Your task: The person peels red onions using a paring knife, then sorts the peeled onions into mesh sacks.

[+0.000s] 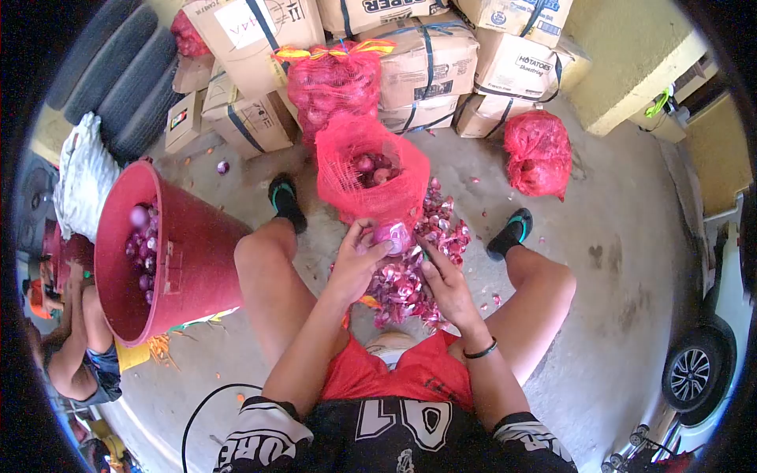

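Note:
My left hand (361,256) is closed around a peeled red onion (393,236), thumb and fingers at its side. Close by on the right, my right hand (448,285) has its fingers curled round something small and dark near the onion; its kind is hard to make out. Just beyond both hands stands an open red mesh sack (335,177) with red onions (374,169) inside. Below them, a heap of purple onion skins (402,288) covers the floor between my legs.
At left a large red tub (201,260) leans toward me with onions (143,256) inside; one looks blurred. A full mesh sack (327,87) stands before strapped cartons (430,63). Another red sack (538,154) lies right. Another person (75,339) sits far left, near tyres (118,71).

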The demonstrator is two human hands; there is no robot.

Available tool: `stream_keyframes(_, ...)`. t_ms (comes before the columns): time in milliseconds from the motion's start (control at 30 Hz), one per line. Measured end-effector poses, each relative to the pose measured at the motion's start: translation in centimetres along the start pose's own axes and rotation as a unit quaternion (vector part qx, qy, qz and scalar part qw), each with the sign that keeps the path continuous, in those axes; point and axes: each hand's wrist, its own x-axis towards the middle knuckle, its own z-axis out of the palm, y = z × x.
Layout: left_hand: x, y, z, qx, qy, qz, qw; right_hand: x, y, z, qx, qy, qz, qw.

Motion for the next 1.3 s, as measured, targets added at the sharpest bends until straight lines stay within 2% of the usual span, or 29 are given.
stream_keyframes(100, 0.1, 0.0, 0.2, 0.036, 0.004, 0.006, 0.999, -0.3, -1.7, 0.1, 0.114, -0.027, 0.052, 0.992)
stream_keyframes(200, 0.0, 0.2, 0.7, 0.176, -0.016, 0.074, 0.982, -0.5, -1.4, -0.1, 0.155, -0.04, 0.067, 0.985)
stream_keyframes(300, -0.3, 1.0, 1.3, 0.233, -0.02, 0.093, 0.968, -0.5, -1.2, -0.6, 0.091, -0.043, 0.094, 0.99)
stream_keyframes(400, 0.0, 0.4, 0.1, 0.26, -0.017, 0.095, 0.961, -0.4, -0.2, -0.6, -0.005, -0.01, -0.014, 1.0)
stream_keyframes(500, 0.0, 0.3, -0.2, 0.249, -0.048, 0.08, 0.964, -0.3, -0.5, -0.1, -0.079, 0.023, -0.103, 0.991)
stream_keyframes(600, -0.1, -0.2, 0.0, 0.251, -0.047, 0.102, 0.962, -0.5, -2.0, 0.1, -0.087, 0.01, -0.048, 0.995)
stream_keyframes(700, -0.2, -0.1, 0.1, 0.238, -0.041, 0.074, 0.968, -0.4, -2.3, 0.0, -0.096, 0.018, -0.058, 0.994)
stream_keyframes(833, 0.0, -0.4, -0.1, 0.174, -0.025, 0.042, 0.984, -0.2, -1.9, -0.2, -0.128, 0.03, -0.13, 0.983)
stream_keyframes(933, 0.0, -0.6, -0.2, 0.153, -0.021, 0.03, 0.988, -0.4, -2.2, -0.4, -0.128, 0.011, -0.101, 0.987)
stream_keyframes(1000, 0.0, -0.7, -0.3, 0.146, -0.021, 0.03, 0.989, -0.5, -2.8, -0.5, -0.121, -0.014, -0.049, 0.991)
stream_keyframes(1100, 0.3, -0.7, -0.5, 0.149, -0.028, 0.04, 0.988, -0.2, -2.5, 0.1, -0.128, 0.034, -0.133, 0.982)
stream_keyframes(1200, 0.3, -0.6, -0.4, 0.17, -0.033, 0.051, 0.984, -0.1, -3.0, 0.3, -0.155, 0.069, -0.152, 0.974)
stream_keyframes(1300, -0.2, -0.4, 0.1, 0.133, -0.039, 0.06, 0.989, 1.1, -0.9, -0.7, -0.111, 0.133, -0.155, 0.973)
